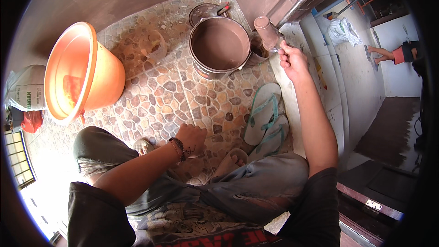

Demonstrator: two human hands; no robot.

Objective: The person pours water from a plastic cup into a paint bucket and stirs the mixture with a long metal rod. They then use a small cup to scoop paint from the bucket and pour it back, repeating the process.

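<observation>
My right hand (292,60) is closed round the handle of a see-through mug (266,32) smeared with brown paint. The mug is raised and tilted, beside the wall corner and right of a dark bucket (206,72). Thick brown paint (219,45) lies inside that bucket. My left hand (192,139), with dark bracelets at its wrist, hangs over my lap with its fingers curled in and nothing visible in them. Below it, a small round cup-like thing (241,155) sits by my bare foot, partly hidden.
An orange tub (107,73) stands at left near a sack (28,87). Behind the bucket lies a dark lid (197,14) with a red-handled tool (224,8). Flip-flops (263,116) rest on the stone-patterned floor beside a pale step (292,105). Another person (398,55) is at far right.
</observation>
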